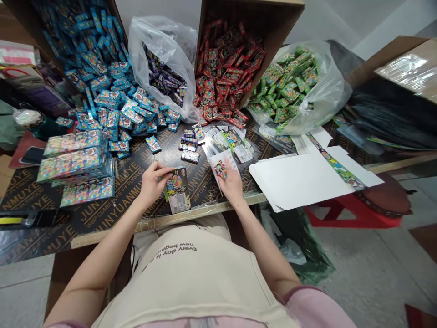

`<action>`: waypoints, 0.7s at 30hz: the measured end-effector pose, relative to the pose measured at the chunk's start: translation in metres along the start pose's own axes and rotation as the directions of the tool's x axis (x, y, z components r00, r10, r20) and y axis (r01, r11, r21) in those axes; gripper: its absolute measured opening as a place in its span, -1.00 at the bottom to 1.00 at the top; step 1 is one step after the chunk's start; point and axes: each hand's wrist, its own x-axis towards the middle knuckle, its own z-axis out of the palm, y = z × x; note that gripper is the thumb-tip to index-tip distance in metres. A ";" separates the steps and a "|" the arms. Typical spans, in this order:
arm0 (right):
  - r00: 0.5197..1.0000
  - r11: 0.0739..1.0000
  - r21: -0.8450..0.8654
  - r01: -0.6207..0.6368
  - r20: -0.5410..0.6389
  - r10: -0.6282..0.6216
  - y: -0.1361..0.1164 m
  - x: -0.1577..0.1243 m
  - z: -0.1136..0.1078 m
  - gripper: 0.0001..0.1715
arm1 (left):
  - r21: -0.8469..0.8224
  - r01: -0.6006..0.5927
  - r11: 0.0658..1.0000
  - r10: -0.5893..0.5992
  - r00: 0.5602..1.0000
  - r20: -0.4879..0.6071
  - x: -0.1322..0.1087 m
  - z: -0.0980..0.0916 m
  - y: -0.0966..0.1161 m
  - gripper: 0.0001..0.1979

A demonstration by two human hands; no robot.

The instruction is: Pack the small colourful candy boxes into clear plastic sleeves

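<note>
My left hand (153, 183) pinches the upper left edge of a dark printed card pack (178, 191), which sits at the table's front edge. In my right hand (232, 183) is a clear plastic sleeve (219, 167) with a colourful candy print, gripped between thumb and fingers. Just beyond it lie more clear sleeves and a green-and-black printed card (237, 143). Between the hands and the heaps are a few small purple candy boxes (188, 145) and a single blue candy box (153, 144).
Small boxes spill from a blue heap (112, 98), a purple bag (164, 75), a red carton (225, 73) and a green bag (290, 86). Stacked wrapped packs (77, 159) stand left. White card sheets (300, 177) overhang the front edge at right, above a red stool (355, 212).
</note>
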 end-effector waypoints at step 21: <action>0.776 0.652 0.738 0.175 0.304 -0.553 -0.142 0.069 -0.063 -0.84 | -0.071 -0.027 0.997 0.020 0.994 -0.103 -0.007 -0.006 0.012 -0.85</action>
